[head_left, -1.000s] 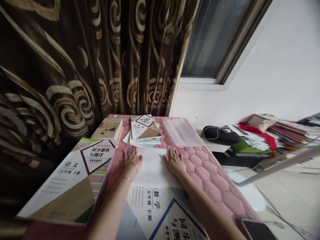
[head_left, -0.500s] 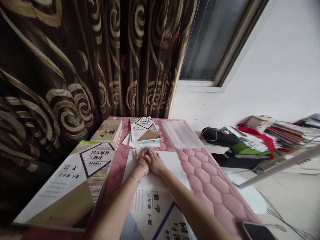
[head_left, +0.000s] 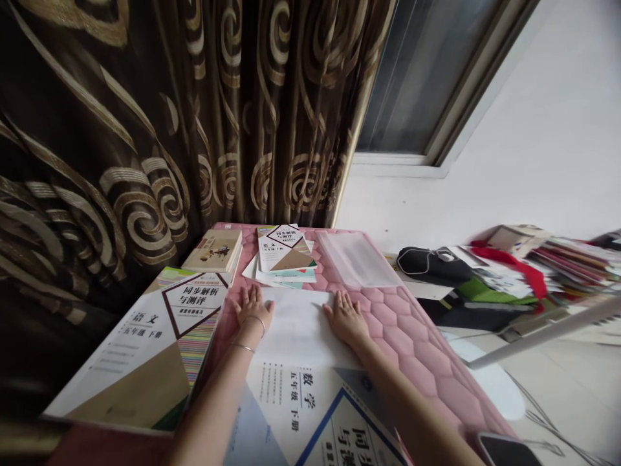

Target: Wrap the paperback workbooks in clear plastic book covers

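A workbook with a blue and white cover lies in front of me, its printing turned sideways. Beyond its printed part stretches a blank white sheet or cover; whether the two are joined I cannot tell. My left hand rests flat at the sheet's far left corner, fingers spread, bracelets on the wrist. At the far right corner my right hand lies flat with its fingers stretched out. Neither hand grips anything. Left of my left arm sits a pile topped by a large white and brown workbook.
Smaller books and a stack with a tan cover lie at the table's far end, beside a translucent plastic sleeve. A dark phone-like device is at the near right edge. Patterned curtains hang behind.
My hands were together at the middle of the sheet's far edge. They have slid apart, left hand to the left corner and right hand to the right. The view has shifted slightly.
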### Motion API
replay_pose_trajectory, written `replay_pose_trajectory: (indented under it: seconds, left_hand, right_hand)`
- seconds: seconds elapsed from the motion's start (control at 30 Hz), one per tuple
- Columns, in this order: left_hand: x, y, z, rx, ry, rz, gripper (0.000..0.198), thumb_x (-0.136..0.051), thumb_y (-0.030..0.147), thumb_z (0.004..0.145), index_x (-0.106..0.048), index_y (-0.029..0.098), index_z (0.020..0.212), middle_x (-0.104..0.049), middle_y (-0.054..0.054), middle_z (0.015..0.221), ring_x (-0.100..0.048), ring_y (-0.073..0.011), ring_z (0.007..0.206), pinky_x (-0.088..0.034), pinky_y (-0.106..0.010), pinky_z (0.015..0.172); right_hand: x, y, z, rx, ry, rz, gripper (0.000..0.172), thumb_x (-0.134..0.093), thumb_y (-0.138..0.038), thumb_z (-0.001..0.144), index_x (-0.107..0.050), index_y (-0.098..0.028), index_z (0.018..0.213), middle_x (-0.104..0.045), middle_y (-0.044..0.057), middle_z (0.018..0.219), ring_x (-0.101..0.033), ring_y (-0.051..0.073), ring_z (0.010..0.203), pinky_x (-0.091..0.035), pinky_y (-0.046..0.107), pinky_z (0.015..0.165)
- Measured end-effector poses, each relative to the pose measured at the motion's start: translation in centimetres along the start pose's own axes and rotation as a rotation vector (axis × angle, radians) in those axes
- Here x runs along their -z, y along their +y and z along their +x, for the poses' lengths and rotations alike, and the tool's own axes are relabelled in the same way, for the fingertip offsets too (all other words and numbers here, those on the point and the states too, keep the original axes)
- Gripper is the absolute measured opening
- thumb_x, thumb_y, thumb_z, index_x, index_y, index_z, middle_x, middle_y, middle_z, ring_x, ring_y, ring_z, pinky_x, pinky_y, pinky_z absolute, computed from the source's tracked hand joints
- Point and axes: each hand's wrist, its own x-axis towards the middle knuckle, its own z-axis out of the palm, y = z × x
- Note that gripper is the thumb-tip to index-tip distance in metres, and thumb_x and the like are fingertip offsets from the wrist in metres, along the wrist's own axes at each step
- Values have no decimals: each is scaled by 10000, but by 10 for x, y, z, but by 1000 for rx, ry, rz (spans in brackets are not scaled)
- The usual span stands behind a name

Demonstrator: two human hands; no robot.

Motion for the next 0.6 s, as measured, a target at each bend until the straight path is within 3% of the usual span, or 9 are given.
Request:
replay_pose_trajectory:
  seconds: [0.1, 0.2, 0.33, 0.4, 0.47, 0.53, 0.6]
  left_hand:
    - [7, 5, -10, 28, -9, 23, 621, -281, 421, 936, -292, 156, 1497, -250, -110, 1570, -138, -324, 1469, -84, -673, 1128]
    - [9, 10, -35, 56, -6, 50, 578, -327, 317, 919, -392, 93, 1448, -294, -182, 1540, -229, -330, 1445, -180, -634, 1129]
    - [4, 1, -71, 5, 29, 25, 622, -387, 382, 904, -428, 27, 1413, -317, -226, 1517, -279, -348, 1423, -222, -583, 1138]
    - [2, -7, -81, -15, 63, -3, 625, -377, 404, 914, -431, 34, 1414, -321, -208, 1521, -291, -327, 1421, -241, -529, 1150]
    - [-1, -12, -85, -17, 85, -24, 609, -379, 399, 916, -439, 57, 1416, -332, -183, 1523, -299, -308, 1421, -246, -496, 1157]
    - [-6, -14, -84, -10, 115, -42, 589, -398, 385, 909, -456, 81, 1410, -343, -162, 1525, -304, -301, 1420, -236, -492, 1163]
    - [-14, -15, -82, -5, 163, -66, 574, -423, 370, 898, -477, 95, 1398, -366, -153, 1518, -314, -300, 1414, -235, -496, 1164]
  right_hand:
    - [-2, -3, -1, 0, 10, -17, 736, -208, -475, 976, -221, 62, 1478, -237, 219, 1553, -177, 281, 1459, -130, 466, 1172]
    - [-1, -3, -1, 19, 4, -47, 734, -241, -470, 975, -236, 72, 1470, -244, 235, 1548, -192, 297, 1453, -148, 480, 1164]
    - [11, -13, -1, -13, 24, -100, 667, -302, -397, 967, -307, 74, 1440, -308, 286, 1507, -269, 378, 1407, -182, 594, 1110]
    - [20, -33, -2, -5, 85, -99, 581, -347, -321, 949, -396, 42, 1400, -374, 300, 1462, -332, 409, 1354, -231, 631, 1058]
    - [27, -66, -4, 83, 141, -79, 497, -396, -304, 931, -500, -22, 1327, -457, 270, 1396, -417, 376, 1279, -312, 555, 1026]
    - [28, -106, -5, 181, 149, -40, 440, -437, -407, 926, -590, -110, 1213, -546, 196, 1295, -492, 295, 1192, -385, 410, 972]
    - [22, -144, -4, 220, 120, 85, 475, -515, -521, 873, -614, -134, 1130, -587, 178, 1191, -532, 283, 1110, -412, 380, 907]
